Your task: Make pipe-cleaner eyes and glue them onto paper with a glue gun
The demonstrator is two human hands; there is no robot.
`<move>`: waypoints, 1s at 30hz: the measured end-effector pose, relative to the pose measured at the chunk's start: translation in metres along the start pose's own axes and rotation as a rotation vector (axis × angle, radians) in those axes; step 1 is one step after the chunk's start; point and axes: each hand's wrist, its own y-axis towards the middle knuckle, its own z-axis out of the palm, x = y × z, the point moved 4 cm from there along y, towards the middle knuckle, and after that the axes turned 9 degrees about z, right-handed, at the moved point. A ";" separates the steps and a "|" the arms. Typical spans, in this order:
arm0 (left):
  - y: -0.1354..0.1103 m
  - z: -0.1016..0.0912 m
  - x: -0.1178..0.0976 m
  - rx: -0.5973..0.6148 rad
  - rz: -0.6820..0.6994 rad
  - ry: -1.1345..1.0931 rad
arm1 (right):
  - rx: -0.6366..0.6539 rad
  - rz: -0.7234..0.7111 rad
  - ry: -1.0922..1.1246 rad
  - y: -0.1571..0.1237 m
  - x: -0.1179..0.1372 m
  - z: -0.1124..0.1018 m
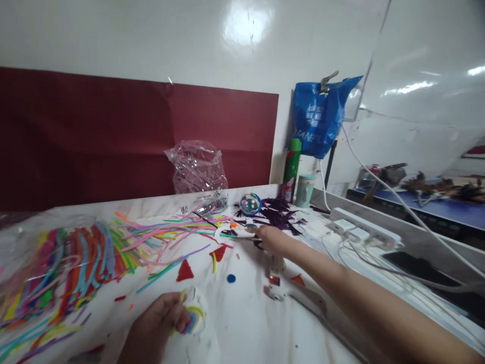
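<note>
Biggest thing on my feed is the dark red paper sheet (113, 136) across the white wall, its left end cut off by the frame. Below it the white table (242, 328) fills the lower view. On its left lies a heap of coloured pipe cleaners (76, 258), smeared by blur, with a clear film over the near part that I can't read.

The right hand (271, 238) is stretched far out from the lower right corner, elbow out of frame. It sits at a white cut-out shape (237, 232) littered with scraps, just beside the dark purple shreds (280, 212). The fingers are blurred, so I cannot tell whether they are spread or closed on anything.

A blue plastic bag (320, 119) hangs clipped on the wall, print unreadable. A clear crinkled plastic bag (197, 167) stands against the red sheet.

The left hand (159, 323) is low, wrist cut off by the bottom edge. Its thumb and fingers are pinching a small white piece with rainbow arcs (196, 317) over the near part of the table, partly hidden behind the fingertips.

Smaller now:
- a white power strip (364, 232) at right, cables trailing
- a green spray can (291, 169) beside a mint cup (305, 189)
- a glittery ball (250, 203)
- a red felt triangle (185, 272)
- a blue dot (231, 278)
</note>
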 end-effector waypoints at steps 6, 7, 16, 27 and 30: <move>-0.003 0.003 -0.011 0.032 0.013 -0.018 | -0.090 0.054 0.134 -0.013 -0.022 -0.010; -0.005 0.003 -0.013 0.057 -0.004 -0.015 | -0.097 0.038 0.170 -0.019 -0.015 -0.010; -0.020 0.013 -0.025 0.231 -0.079 -0.344 | -0.062 -0.502 0.381 -0.101 0.102 0.002; -0.025 0.013 -0.030 0.347 -0.032 -0.359 | -0.060 -0.600 0.283 -0.104 0.128 0.005; -0.025 0.010 -0.033 0.376 0.023 -0.263 | -0.059 -0.610 0.311 -0.106 0.130 0.004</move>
